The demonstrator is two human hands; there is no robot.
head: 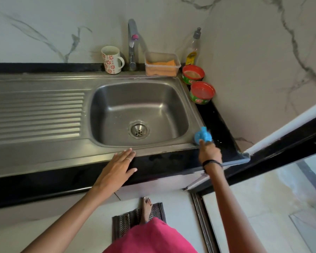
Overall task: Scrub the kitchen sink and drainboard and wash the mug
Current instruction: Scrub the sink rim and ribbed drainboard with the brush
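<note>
The steel sink (139,114) fills the middle of the frame, its ribbed drainboard (35,115) stretching off to the left edge. Both are rigid and fixed, so they will take firm pressure, though smooth steel like that probably goes slippery once soapy; nothing on them needs gripping, just rubbing.

The mug (111,59), white with red flowers, stands upright on the back ledge at upper centre, just left of the tap (132,44). It looks like ceramic: light enough for one hand, breakable if knocked against steel, and I'd say best taken by the handle on its right side.

The left hand (117,167) lies flat at lower centre, fingers straight and together, resting on the sink's front rim and the dark counter edge (62,179), holding nothing.

The right hand (209,152), right of centre, grips a blue scrubber (202,136), apparently soft, pressed at the sink's near right corner, fingers curled round it.
</note>
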